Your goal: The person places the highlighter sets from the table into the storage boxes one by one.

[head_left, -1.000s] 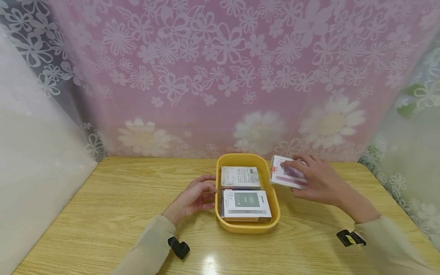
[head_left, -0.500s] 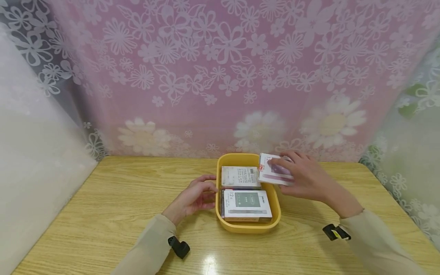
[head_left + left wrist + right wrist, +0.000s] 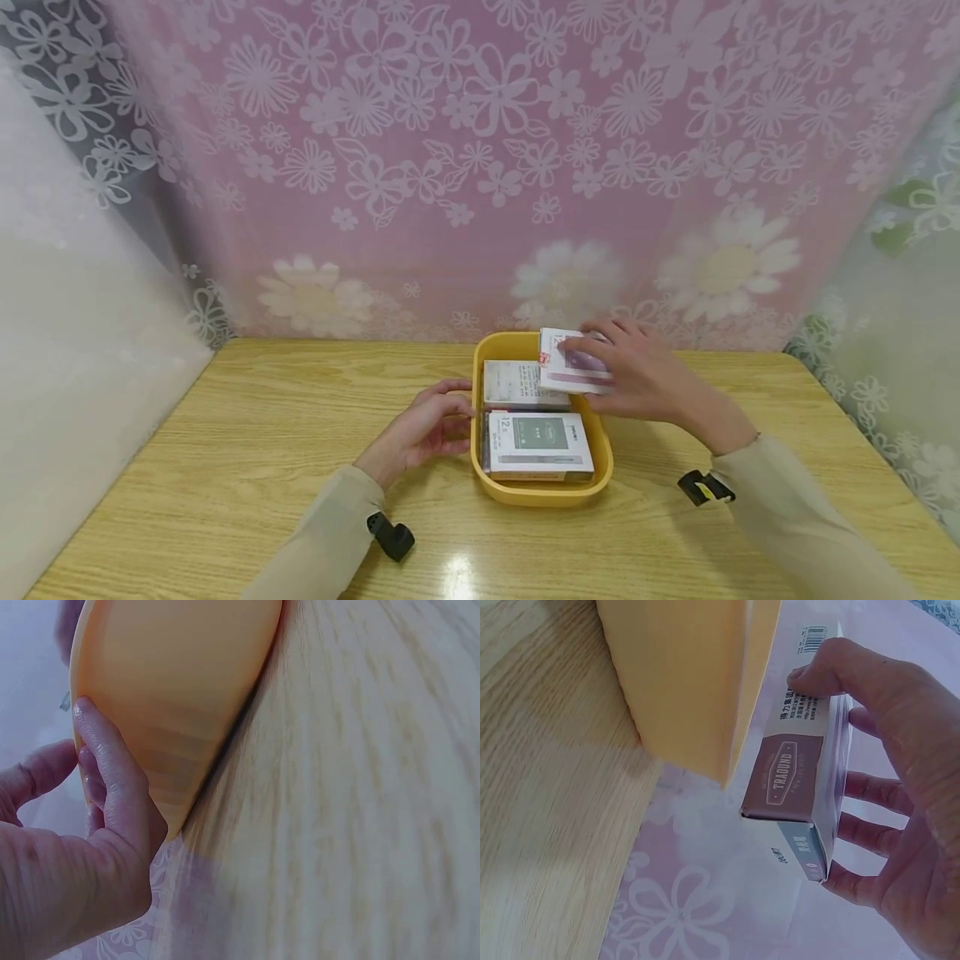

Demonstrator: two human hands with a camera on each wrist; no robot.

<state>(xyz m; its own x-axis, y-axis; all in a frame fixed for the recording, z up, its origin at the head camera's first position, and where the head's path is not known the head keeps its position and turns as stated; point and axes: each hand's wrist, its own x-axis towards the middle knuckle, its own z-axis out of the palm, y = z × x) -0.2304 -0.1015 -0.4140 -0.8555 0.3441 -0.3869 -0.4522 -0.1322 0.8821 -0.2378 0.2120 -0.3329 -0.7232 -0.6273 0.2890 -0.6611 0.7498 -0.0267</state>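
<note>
My right hand grips a white pen box with a purple panel over the right back part of a yellow basket. In the right wrist view, the thumb lies on the side of the pen box near the barcode and the fingers on the opposite side. A brown end of it shows. My left hand stays at the basket's left wall, fingertips touching near the rim; the left wrist view shows bent fingers against the outside of the basket. A white box with a green panel lies in the basket's front half.
Behind it in the basket lies a worn white box with printed text, partly overlapped by the held one. The basket stands on a wooden table near its back edge. A pink flowered curtain hangs behind, with pale sheets at both sides.
My right hand has carried the pen box leftward, from beyond the basket's right rim to over its back part. The left hand and the basket have stayed in place.
</note>
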